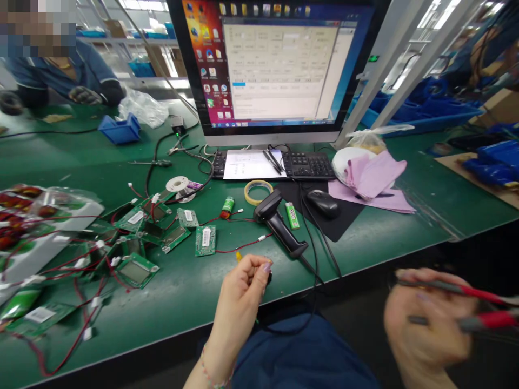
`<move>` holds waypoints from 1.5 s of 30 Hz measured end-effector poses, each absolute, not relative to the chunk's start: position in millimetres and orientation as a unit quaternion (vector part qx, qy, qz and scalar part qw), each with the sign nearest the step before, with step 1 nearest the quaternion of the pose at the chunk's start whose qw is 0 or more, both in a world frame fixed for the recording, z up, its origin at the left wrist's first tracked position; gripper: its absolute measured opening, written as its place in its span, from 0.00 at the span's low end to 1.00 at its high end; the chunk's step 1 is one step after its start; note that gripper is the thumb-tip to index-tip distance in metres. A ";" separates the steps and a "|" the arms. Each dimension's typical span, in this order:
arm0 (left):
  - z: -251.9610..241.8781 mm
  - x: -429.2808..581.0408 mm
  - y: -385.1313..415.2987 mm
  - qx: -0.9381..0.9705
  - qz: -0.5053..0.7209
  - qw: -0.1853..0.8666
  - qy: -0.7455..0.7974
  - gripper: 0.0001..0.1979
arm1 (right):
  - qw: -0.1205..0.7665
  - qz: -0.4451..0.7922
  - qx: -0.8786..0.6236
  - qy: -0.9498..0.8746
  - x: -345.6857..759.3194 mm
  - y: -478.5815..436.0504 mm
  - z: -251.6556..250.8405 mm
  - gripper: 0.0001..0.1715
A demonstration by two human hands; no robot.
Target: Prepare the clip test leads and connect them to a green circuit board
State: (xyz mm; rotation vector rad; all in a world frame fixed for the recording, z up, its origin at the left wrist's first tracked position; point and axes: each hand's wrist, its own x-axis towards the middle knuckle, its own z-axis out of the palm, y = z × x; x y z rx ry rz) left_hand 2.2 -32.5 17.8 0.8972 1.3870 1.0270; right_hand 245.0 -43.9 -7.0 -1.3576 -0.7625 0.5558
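My left hand (242,286) is closed in a pinch over the near edge of the green bench (194,281). It holds a small dark part with a yellow tip, too small to name. My right hand (425,319) is blurred by motion at the lower right, off the bench. It grips two red and grey probes (470,308) that point right. A black barcode scanner (278,221) lies just beyond my left hand. Several green circuit boards (162,232) with red wires lie to the left of it.
A monitor (279,65), keyboard (308,165) with paper (249,163), tape roll (258,190), mouse (323,203) and pink cloths (371,181) sit at the back. White trays (40,232) are far left. Another person's gloved hand (83,95) rests at the far left, near a blue bin (119,129).
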 end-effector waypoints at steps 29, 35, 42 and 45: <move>17.2 11.7 -34.6 0.301 0.459 0.637 0.542 0.10 | 0.192 0.371 -0.576 -0.703 200.9 -39.5 16.7 0.24; 18.1 1.1 -40.3 0.345 0.438 0.627 0.544 0.09 | 0.176 0.377 -0.517 -0.748 180.3 -27.3 11.5 0.32; 18.4 -1.3 -40.8 0.365 0.422 0.627 0.544 0.09 | 0.183 0.390 -0.492 -0.757 175.3 -28.1 13.9 0.32; 20.0 -0.9 -39.9 0.381 0.409 0.624 0.546 0.09 | 0.183 0.383 -0.489 -0.762 174.4 -27.3 15.8 0.30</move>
